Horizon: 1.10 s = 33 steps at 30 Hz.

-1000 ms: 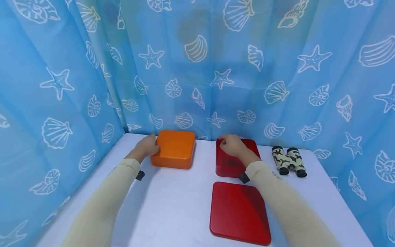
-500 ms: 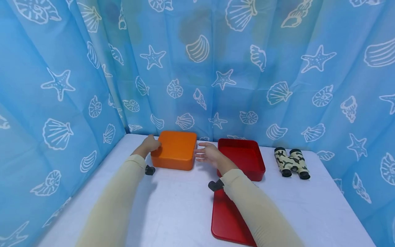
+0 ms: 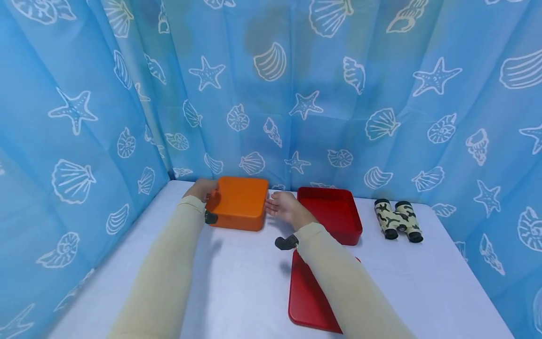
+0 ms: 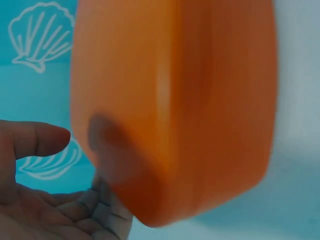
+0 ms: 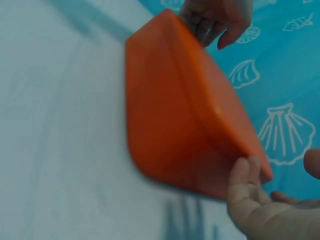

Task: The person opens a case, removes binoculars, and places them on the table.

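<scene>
Dressed in pale cream, long-sleeved, plain, matte. Left sleeve (image 3: 163,278): entering head view from 7 o'clock, mostly smooth, fairly close fit, widening toward the near edge. Right sleeve (image 3: 349,282): entering from 5 o'clock, same colour, same cut. Ending in left cuff (image 3: 192,203) and right cuff (image 3: 311,230), both cream too, simple hem. Black left wrist camera (image 3: 211,217) poking out at 4 o'clock of its cuff: small, lumpy. Black right wrist camera (image 3: 286,242) at 8 o'clock of its cuff: rounded end toward 9 o'clock, tiny pale spot at 3 o'clock. Showing bare left hand (image 3: 204,188), bare right hand (image 3: 285,207).
</scene>
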### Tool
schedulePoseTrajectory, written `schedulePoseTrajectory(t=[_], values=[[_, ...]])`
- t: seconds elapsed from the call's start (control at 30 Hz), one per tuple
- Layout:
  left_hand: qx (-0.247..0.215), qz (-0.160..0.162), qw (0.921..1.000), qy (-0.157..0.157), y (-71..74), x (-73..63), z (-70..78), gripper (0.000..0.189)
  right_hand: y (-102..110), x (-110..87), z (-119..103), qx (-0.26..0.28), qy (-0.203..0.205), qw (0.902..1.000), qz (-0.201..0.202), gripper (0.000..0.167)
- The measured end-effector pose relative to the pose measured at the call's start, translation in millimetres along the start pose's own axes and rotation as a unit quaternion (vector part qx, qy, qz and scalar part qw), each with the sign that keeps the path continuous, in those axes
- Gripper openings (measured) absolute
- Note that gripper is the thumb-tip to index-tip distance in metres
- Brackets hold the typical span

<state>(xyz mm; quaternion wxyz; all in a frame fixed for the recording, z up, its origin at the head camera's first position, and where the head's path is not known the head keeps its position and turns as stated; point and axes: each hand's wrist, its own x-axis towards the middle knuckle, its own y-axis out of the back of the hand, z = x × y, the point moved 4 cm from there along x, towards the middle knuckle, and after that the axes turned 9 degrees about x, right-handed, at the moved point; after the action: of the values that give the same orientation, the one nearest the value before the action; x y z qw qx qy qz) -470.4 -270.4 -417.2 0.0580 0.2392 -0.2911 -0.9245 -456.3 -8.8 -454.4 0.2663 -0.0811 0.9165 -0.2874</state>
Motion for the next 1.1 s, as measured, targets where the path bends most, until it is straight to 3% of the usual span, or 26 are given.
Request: schedulePoseTrajectory(t=[0.13,0.33,0.57,0.87,1.0,1.1], values=[[-0.024,-0.041,0.9987,0.017,1.8,-0.8,7.4,0.054,-3.7,2.4,-3.6,0.018,-0.021,0.9994,0.021,0.044],[-0.061,-0.074,0.9947,0.037,-1.1,4.0,7.4,0.054,-2.8,3.1,-2.8,-0.026,-0.028,0.9989,0.028,0.044],[-0.007,-0.065,0.9973,0.033,-1.6,7.1,9.8,0.052,-2.2,5.5,-3.9,-0.043,-0.013,0.9988,0.020,0.035],[0.040,-0.032,0.9957,0.077,3.8,-4.4,7.0,0.051,1.3,4.5,-7.2,-0.085,-0.001,0.9963,0.016,0.033],[0.017,-0.021,0.9949,0.097,10.7,-7.7,7.2,0.044,-4.3,4.9,-8.8,-0.091,0.004,0.9957,0.019,0.036],[-0.018,-0.028,0.9952,0.092,15.3,-8.6,8.9,0.039,-6.8,5.5,-10.8,-0.100,0.012,0.9945,0.028,0.038]])
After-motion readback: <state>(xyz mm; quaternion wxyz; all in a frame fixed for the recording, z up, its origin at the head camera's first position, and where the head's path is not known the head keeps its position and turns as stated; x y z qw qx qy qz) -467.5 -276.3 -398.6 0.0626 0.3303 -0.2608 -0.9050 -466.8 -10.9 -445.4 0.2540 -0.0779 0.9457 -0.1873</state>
